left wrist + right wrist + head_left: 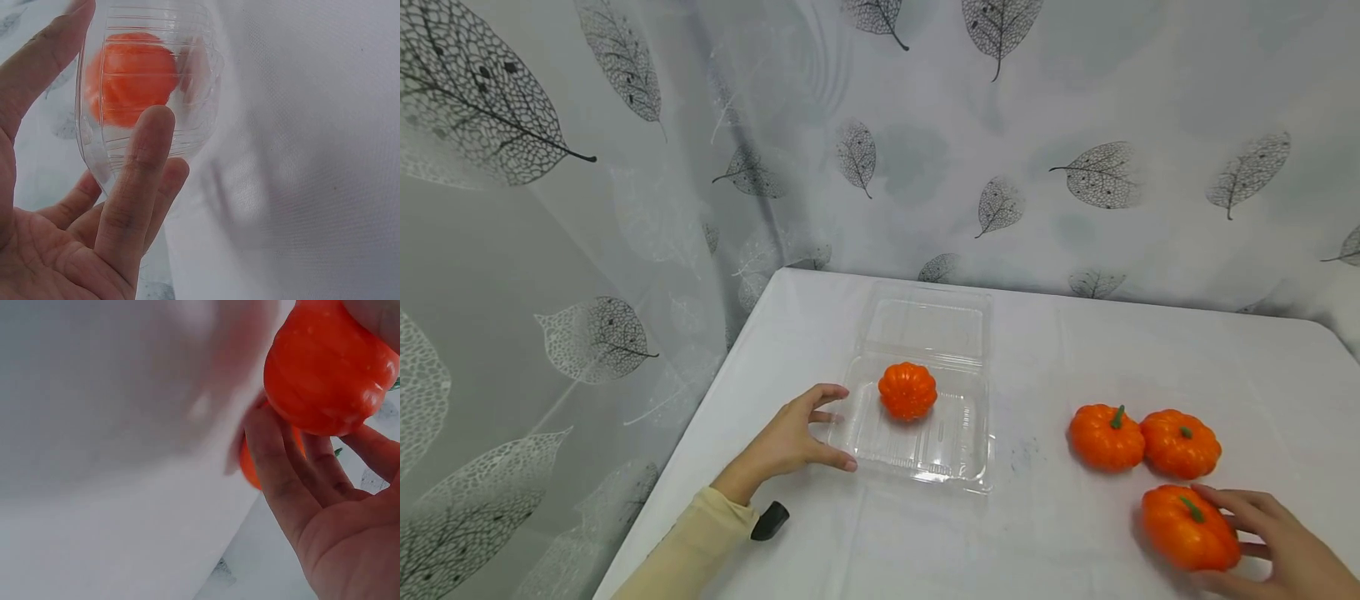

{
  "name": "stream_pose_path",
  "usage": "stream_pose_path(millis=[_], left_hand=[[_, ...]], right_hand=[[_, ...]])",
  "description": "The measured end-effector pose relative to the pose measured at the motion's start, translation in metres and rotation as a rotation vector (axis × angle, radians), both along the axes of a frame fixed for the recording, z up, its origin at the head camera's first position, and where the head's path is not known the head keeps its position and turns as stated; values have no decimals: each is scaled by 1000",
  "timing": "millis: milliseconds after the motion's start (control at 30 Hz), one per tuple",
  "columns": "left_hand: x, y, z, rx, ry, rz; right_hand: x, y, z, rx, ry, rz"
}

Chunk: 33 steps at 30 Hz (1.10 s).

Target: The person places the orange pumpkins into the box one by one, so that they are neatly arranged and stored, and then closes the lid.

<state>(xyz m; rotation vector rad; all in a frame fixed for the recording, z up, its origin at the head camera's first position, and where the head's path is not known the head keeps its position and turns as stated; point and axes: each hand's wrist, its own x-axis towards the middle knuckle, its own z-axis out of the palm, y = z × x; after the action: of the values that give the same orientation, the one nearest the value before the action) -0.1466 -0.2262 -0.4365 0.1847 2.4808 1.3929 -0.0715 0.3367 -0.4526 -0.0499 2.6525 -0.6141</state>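
Observation:
A clear plastic clamshell box [951,442] lies with its lid folded back, and a small orange toy pumpkin [907,391] sits in its base. My left hand [790,437] is at the box's left side, thumb and fingers spread. In the left wrist view the fingers [134,181] are close against the clear wall; whether they touch it I cannot tell. At the front right, my right hand [1273,537] holds another orange pumpkin [1191,529] with a green stem between thumb and fingers. The right wrist view shows the thumb on this pumpkin [328,369].
Two more orange pumpkins, a left one [1105,439] and a right one [1182,444], stand side by side behind the held one. A small black object [770,521] lies by the left wrist. A leaf-print curtain [917,167] hangs behind the white table [1030,533].

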Motion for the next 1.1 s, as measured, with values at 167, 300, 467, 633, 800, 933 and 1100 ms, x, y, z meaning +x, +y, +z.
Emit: stream_pose_path(millis=[167, 300, 467, 633, 800, 933, 1100], left_hand=[[0, 0, 0, 6, 1, 3], [0, 1, 0, 9, 4, 5], [1, 1, 1, 12, 4, 6], [1, 0, 0, 11, 4, 9], [2, 0, -1, 1, -1, 12], [2, 0, -2, 6, 7, 8], [1, 0, -1, 10, 15, 4]], right_hand=[[-2, -18, 10, -86, -67, -39], [-2, -30, 17, -156, -91, -60], [0, -41, 23, -176, 3, -8], [-1, -51, 27, -159, 89, 64], [-3, -61, 28, -203, 114, 95], [-2, -68, 24, -369, 218, 118], [-7, -74, 18, -758, 248, 200]])
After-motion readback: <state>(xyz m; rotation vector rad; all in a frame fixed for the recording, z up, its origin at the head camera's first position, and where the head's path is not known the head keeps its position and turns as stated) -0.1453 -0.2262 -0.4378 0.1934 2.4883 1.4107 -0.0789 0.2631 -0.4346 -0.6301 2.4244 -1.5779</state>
